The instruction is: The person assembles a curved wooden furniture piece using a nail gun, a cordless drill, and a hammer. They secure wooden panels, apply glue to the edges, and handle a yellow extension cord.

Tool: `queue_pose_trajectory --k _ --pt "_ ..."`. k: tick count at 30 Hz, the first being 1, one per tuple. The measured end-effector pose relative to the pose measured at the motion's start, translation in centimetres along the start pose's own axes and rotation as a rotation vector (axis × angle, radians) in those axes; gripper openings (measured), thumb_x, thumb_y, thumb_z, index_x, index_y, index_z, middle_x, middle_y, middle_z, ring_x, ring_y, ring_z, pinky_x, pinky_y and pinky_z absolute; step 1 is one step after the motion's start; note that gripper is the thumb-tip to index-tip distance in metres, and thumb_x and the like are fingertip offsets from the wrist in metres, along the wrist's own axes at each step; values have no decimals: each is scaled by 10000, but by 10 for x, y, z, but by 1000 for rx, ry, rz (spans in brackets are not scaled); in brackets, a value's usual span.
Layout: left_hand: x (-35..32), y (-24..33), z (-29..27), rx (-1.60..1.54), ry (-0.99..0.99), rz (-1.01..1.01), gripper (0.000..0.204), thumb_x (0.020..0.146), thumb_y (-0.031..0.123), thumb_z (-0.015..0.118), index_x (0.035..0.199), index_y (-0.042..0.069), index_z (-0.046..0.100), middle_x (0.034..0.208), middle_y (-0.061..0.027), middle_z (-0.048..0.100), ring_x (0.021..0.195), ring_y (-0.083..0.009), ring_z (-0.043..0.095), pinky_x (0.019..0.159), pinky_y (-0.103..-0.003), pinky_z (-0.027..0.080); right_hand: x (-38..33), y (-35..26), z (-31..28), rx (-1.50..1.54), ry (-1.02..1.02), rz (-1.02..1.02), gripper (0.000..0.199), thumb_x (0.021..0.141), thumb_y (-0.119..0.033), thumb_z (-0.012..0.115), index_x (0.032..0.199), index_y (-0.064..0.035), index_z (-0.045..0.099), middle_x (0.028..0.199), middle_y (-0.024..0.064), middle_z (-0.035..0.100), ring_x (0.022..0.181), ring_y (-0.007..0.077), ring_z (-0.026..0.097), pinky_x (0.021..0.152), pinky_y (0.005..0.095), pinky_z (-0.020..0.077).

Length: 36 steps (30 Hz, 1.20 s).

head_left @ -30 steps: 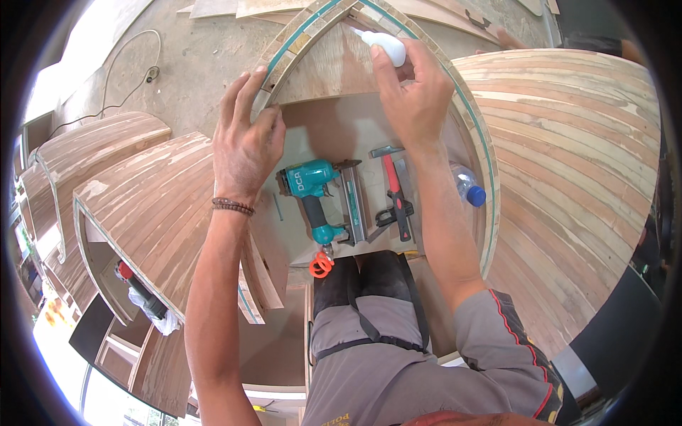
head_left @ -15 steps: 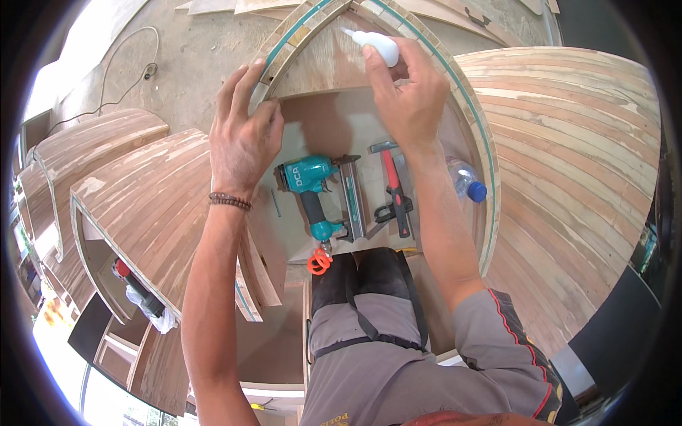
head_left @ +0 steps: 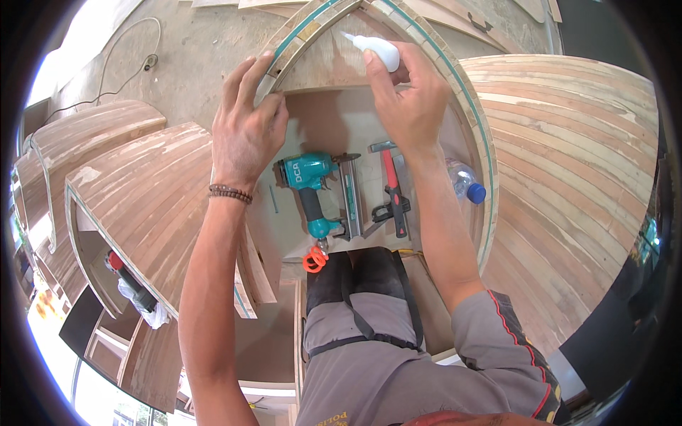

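I saw the right hand (head_left: 412, 106) clenched around a small white plastic glue bottle (head_left: 380, 51), nozzle pointing up-left along the pointed wooden arch frame (head_left: 298, 35). The left hand (head_left: 245, 131) lay spread, pressing the arch's left rim, just beside the nozzle's line.

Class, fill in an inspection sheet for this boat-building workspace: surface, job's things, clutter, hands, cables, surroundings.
Surface: plank floor inside a pointed wooden hull.
Job's things: white glue bottle, nozzle toward the hull rim.
Clutter: teal nail gun, red-handled hammer, plastic bottle with blue cap.
Hands: left hand rests on the rim; right hand has its grip on the glue bottle.
Cables: dark cord on the concrete.
Surroundings: overturned wooden hulls on both sides.
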<state>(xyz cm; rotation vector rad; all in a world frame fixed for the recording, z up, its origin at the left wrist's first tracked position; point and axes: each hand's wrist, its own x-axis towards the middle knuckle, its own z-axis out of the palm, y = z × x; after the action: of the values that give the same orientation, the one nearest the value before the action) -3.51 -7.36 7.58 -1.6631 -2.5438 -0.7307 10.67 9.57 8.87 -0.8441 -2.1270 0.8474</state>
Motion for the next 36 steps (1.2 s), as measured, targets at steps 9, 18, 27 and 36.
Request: queue_pose_trajectory --k 9,18,27,36 --pt "-2 -3 1 26 8 7 57 844 78 724 882 48 754 1462 -31 526 1370 -263 469 1020 -395 536 -4 -6 1 24 -30 -24 175 909 -195 715 982 -37 696 762 73 670 593 152 625 546 290 506" --pt "-4 -3 4 43 -9 -16 52 854 95 725 873 61 759 1480 -13 506 1386 -238 451 1034 -384 548 -8 -6 1 25 -42 -25 189 909 -199 721 995 -33 699 777 87 681 602 153 638 539 285 504" --pt "-4 -3 4 47 -9 -17 54 854 94 728 876 60 762 1474 -6 510 1382 -237 455 1028 -374 551 -8 -5 0 32 -43 -8 187 905 -204 725 985 -37 699 769 86 675 608 161 651 544 287 512" --pt "-4 -2 3 48 -9 -18 62 858 104 725 885 64 765 1469 -6 514 1380 -233 456 1033 -375 546 -10 -10 0 32 -75 -4 187 906 -213 722 978 -42 696 787 75 682 607 157 659 553 287 523"
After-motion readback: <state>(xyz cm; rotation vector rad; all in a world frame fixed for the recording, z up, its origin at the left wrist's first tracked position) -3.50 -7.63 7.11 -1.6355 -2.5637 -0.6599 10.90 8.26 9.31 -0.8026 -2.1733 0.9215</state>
